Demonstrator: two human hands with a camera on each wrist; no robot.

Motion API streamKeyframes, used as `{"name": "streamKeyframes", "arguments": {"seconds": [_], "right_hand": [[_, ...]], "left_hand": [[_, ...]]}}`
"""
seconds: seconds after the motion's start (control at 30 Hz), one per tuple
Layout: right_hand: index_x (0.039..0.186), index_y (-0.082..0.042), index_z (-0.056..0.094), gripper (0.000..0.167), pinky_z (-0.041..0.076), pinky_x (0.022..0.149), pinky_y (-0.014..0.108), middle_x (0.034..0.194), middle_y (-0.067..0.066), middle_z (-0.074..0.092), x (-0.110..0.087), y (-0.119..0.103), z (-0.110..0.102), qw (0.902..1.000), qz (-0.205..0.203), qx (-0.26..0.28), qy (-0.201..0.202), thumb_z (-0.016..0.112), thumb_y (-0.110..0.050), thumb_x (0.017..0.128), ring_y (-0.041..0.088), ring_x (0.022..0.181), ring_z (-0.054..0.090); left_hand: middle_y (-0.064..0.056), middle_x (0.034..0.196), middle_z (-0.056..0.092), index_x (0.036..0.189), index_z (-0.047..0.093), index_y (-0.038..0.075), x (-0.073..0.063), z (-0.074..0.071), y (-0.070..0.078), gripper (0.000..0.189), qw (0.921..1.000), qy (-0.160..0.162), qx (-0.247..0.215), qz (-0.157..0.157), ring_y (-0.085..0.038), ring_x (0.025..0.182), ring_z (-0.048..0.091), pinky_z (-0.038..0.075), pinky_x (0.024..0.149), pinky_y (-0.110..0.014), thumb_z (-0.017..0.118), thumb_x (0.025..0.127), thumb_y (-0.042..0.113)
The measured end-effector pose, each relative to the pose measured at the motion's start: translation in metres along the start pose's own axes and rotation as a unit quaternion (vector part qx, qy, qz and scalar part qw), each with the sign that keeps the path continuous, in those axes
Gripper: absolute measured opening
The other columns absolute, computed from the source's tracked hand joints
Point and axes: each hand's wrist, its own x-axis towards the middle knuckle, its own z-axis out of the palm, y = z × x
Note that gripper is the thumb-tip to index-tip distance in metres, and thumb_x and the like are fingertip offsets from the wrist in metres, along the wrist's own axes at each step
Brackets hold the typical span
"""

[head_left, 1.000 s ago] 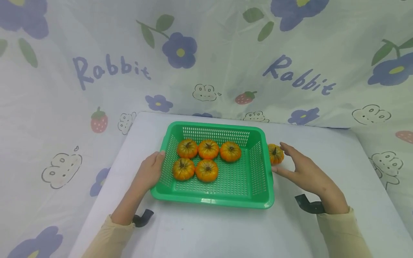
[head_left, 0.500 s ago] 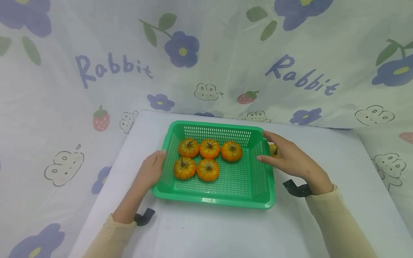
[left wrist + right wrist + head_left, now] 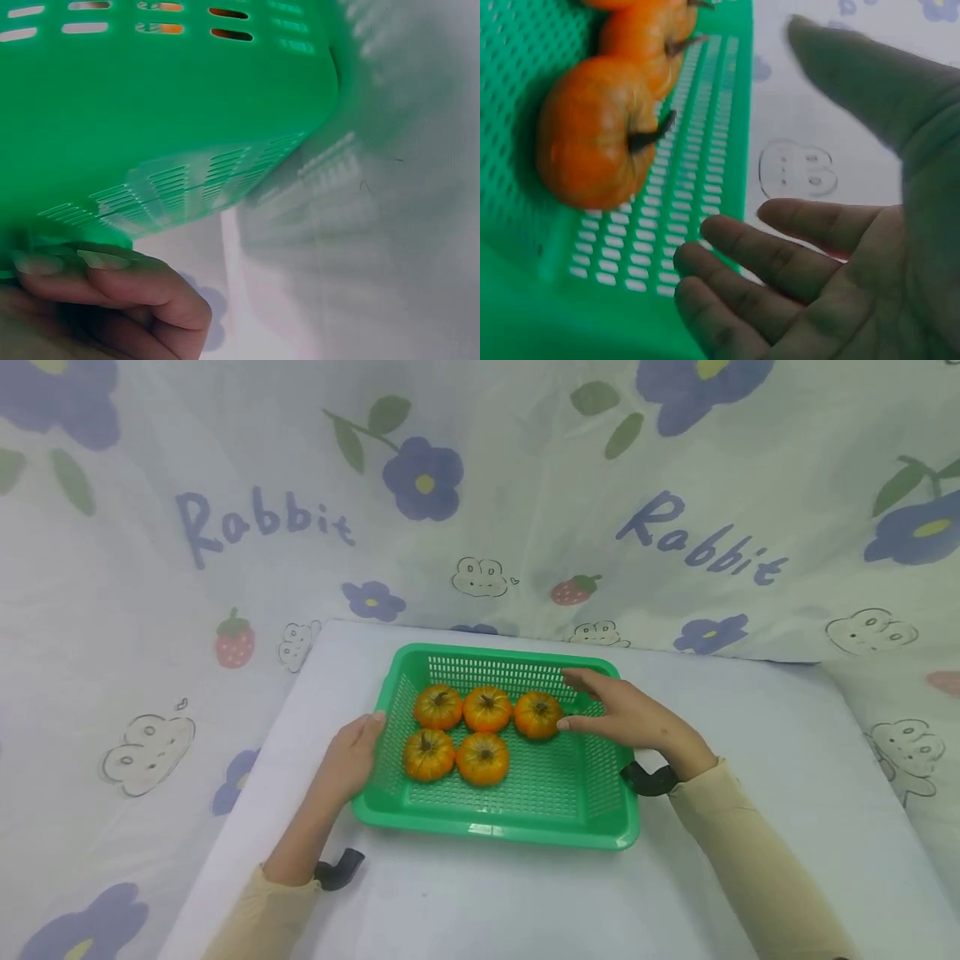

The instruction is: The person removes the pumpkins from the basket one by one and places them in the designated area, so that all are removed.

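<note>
A green slotted plastic basket [image 3: 487,832] sits on the white table with several small orange pumpkins inside, in two rows toward its left. My left hand [image 3: 348,760] grips the basket's left side, and the left wrist view shows its fingers [image 3: 150,289] bent at the green wall. Over the basket's right half hovers my right hand [image 3: 626,717], thumb and fingers spread, holding nothing. Its thumb tip is close to the rightmost back pumpkin [image 3: 537,716]. In the right wrist view the nearest dark-stemmed pumpkin [image 3: 592,139] lies apart from the fingers. The pumpkin outside the basket's right wall is hidden.
A white cloth-covered table [image 3: 480,902] surrounds the basket. Behind it hangs a curtain [image 3: 525,493] printed with flowers, rabbits and strawberries. Black curved pieces, one at the left wrist [image 3: 341,870] and one at the right wrist [image 3: 648,779], stick out inward.
My right hand has moved left from beside the outside pumpkin, across the basket's right rim, to above the inside. The left hand and the pumpkins in the basket have stayed put.
</note>
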Motion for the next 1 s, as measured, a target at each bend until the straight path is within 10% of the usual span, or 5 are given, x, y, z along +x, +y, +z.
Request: {"name": "streamKeyframes", "arguments": {"seconds": [1.0], "right_hand": [[0.16, -0.001, 0.036, 0.091, 0.03, 0.12, 0.056, 0.16, 0.019, 0.042, 0.048, 0.006, 0.036, 0.9908, 0.021, -0.091, -0.098, 0.087, -0.027, 0.089, 0.039, 0.148, 0.037]], "left_hand": [[-0.012, 0.088, 0.064, 0.115, 0.057, 0.006, -0.007, 0.003, 0.006, 0.061, 0.993, 0.058, 0.102, -0.012, -0.024, 0.07, 0.059, 0.05, 0.058, -0.034, 0.032, 0.11, 0.061]]}}
